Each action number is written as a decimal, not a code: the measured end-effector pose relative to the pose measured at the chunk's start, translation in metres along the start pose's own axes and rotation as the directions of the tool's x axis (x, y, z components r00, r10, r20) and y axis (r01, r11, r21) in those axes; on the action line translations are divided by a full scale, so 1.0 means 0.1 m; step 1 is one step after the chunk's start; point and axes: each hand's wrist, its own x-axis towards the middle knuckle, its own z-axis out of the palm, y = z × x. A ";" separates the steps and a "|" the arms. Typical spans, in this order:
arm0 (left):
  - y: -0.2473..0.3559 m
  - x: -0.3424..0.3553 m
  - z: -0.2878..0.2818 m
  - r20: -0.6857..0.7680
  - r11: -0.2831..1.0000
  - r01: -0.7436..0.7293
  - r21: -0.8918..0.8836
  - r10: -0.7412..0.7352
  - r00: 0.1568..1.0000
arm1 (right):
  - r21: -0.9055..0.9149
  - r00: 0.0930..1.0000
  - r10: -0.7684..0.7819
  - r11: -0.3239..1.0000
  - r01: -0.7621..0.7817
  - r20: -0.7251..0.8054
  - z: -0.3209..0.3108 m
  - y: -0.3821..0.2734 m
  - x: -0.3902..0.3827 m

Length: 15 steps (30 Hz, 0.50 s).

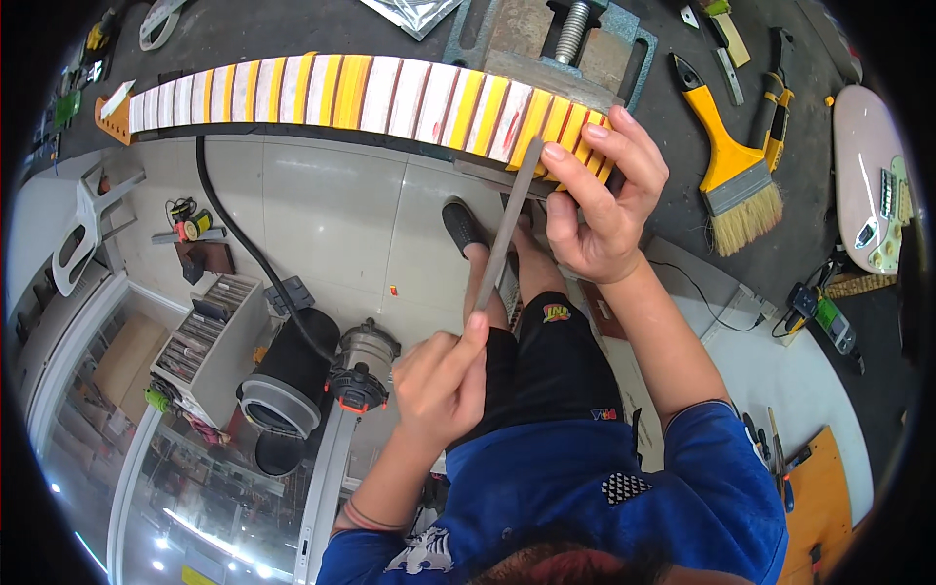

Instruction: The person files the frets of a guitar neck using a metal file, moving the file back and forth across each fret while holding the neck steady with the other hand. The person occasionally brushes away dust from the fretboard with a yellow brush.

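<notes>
A guitar neck (322,93) with a fretboard covered in yellow and white tape strips lies across the workbench edge, held in a grey metal vise (556,44). A long flat metal file (509,226) runs from its near end up to the neck's right end. My left hand (439,375) is shut on the file's near end. My right hand (600,200) pinches the file's far end against the taped fretboard, fingers resting on the tape.
A yellow-handled brush (731,161) and other hand tools lie on the dark bench to the right, beside a pale guitar body (873,175). Below are a tiled floor, a black hose, a shop vacuum (292,375) and a small drawer unit (205,336).
</notes>
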 end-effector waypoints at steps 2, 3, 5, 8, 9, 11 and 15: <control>0.03 0.00 -0.03 0.005 0.999 0.036 -0.029 -0.036 0.999 | -0.001 1.000 0.003 1.000 -0.003 -0.005 0.01 0.01 0.00; 0.07 0.21 -0.01 -0.027 0.999 0.023 -0.031 -0.024 0.999 | 0.009 1.000 0.002 1.000 -0.002 -0.010 0.03 -0.01 0.01; 0.09 0.74 0.13 -0.062 0.999 0.008 -0.039 -0.010 0.998 | -0.003 1.000 -0.004 1.000 0.004 -0.014 0.05 -0.01 0.01; 0.11 0.97 0.19 -0.119 0.994 -0.035 -0.100 0.023 0.993 | -0.006 1.000 -0.012 1.000 0.012 -0.020 0.06 -0.02 0.02; 0.08 0.83 0.19 -0.099 0.997 -0.025 -0.075 0.018 0.995 | -0.014 1.000 -0.012 1.000 0.012 -0.020 0.04 0.00 0.01; 0.03 0.40 0.10 -0.038 1.000 -0.013 -0.005 0.013 0.999 | -0.014 1.000 -0.002 1.000 0.001 -0.011 0.00 0.00 -0.02; 0.17 0.04 -0.11 0.022 0.994 0.039 0.101 -0.041 0.999 | 0.001 1.000 0.011 1.000 -0.011 -0.002 0.03 -0.03 -0.01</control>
